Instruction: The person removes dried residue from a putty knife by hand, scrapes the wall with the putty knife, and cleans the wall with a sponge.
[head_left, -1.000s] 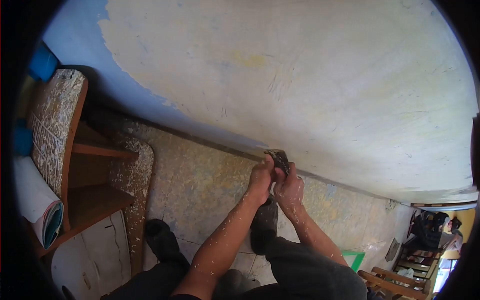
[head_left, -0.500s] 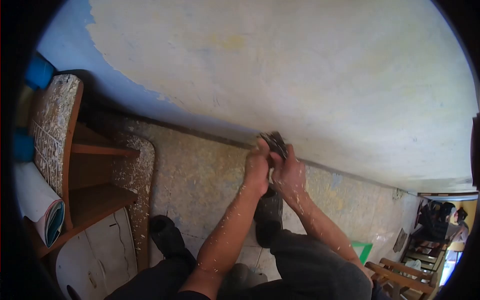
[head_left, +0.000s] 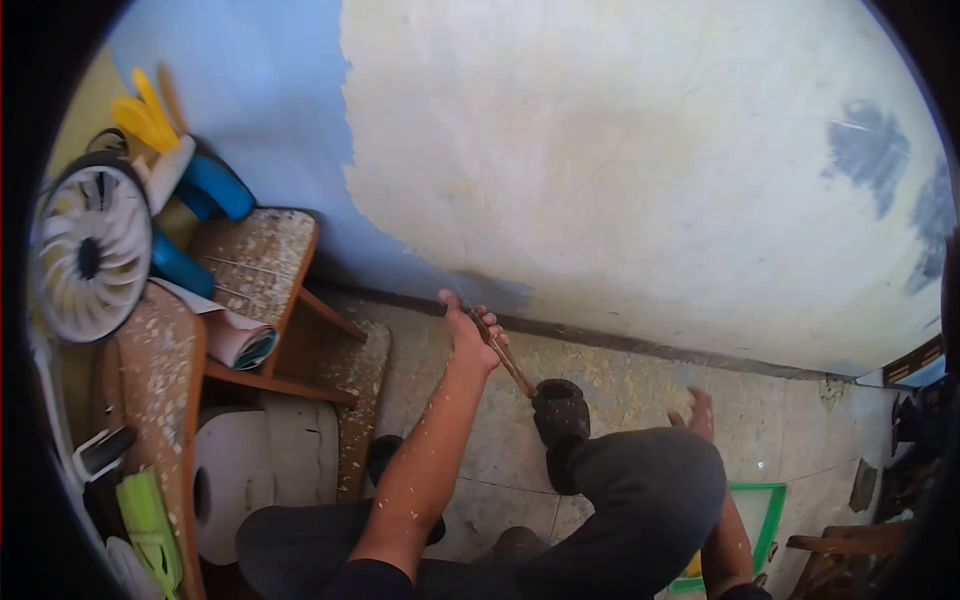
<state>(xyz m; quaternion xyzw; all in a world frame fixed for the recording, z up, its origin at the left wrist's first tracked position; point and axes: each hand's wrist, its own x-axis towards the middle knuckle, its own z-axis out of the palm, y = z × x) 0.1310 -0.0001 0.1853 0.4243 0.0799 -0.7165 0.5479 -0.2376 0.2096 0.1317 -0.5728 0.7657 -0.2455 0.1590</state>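
Note:
My left hand [head_left: 474, 338] is closed around a tool with a thin brown handle [head_left: 515, 372], held low in front of the wall [head_left: 600, 180]. The handle slants down to the right towards my shoe [head_left: 560, 412]; the tool's other end is hidden by my fingers. Apart from it, my right hand [head_left: 695, 413] hangs beside my bent right knee, fingers spread and holding nothing. Pale flakes cling to my forearms. The wall is blue at the left and scraped to a patchy off-white elsewhere, with grey patches at the right.
Left of me stands a flake-covered wooden shelf unit [head_left: 330, 395] bearing a rolled booklet [head_left: 235, 335] and a round fan [head_left: 95, 250]. A green-rimmed tray [head_left: 775, 515] lies on the floor by my right arm. Wooden furniture [head_left: 850, 540] is at the lower right.
Both hands were together on a dark, streaked object near the wall's foot. My right hand has let go and drawn back to the right; my left has moved left. The view has shifted left.

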